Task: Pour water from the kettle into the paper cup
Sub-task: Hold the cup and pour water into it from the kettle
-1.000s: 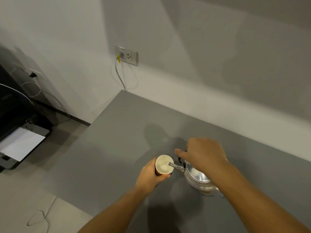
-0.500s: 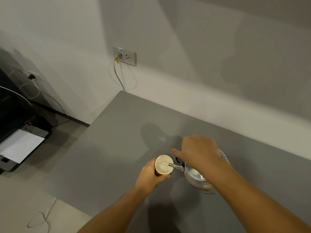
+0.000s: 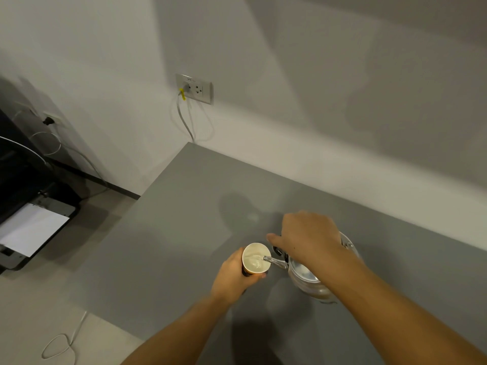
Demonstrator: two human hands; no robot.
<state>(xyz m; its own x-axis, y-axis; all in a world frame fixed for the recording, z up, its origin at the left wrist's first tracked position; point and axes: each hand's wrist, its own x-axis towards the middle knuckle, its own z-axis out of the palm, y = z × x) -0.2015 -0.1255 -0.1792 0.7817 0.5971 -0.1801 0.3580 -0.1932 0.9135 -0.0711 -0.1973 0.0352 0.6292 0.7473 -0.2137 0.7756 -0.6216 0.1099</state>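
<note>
Grey table (image 3: 184, 233) runs into a white wall corner; wall socket (image 3: 195, 88) above the far table corner with a pale cable (image 3: 184, 119) plugged in and hanging down behind the edge. Dark printer (image 3: 34, 225) with white paper in its tray sits on the floor at far left, another loose cable (image 3: 63, 343) lies on the floor near the bottom left. Left hand (image 3: 232, 277) comes up from below, forearm angled in from the bottom centre, fingers wrapped around the side of the paper cup (image 3: 255, 258), gripping it upright above the table. Cup has a pale inside and a darker outer wall; liquid visible inside it. Right hand (image 3: 308, 238) reaches in from the lower right, forearm crossing over the kettle, knuckles up, closed on the kettle's dark handle with the thumb pointing left toward the cup. Kettle (image 3: 308, 277) is shiny metal, just to the right of the cup, tilted left, thin spout (image 3: 275, 262) reaching over the cup rim with the tip inside the opening. Thin stream from the spout tip looks present, blurred though. Can't tell whether the kettle base touches the table; shadow sits beneath it.
</note>
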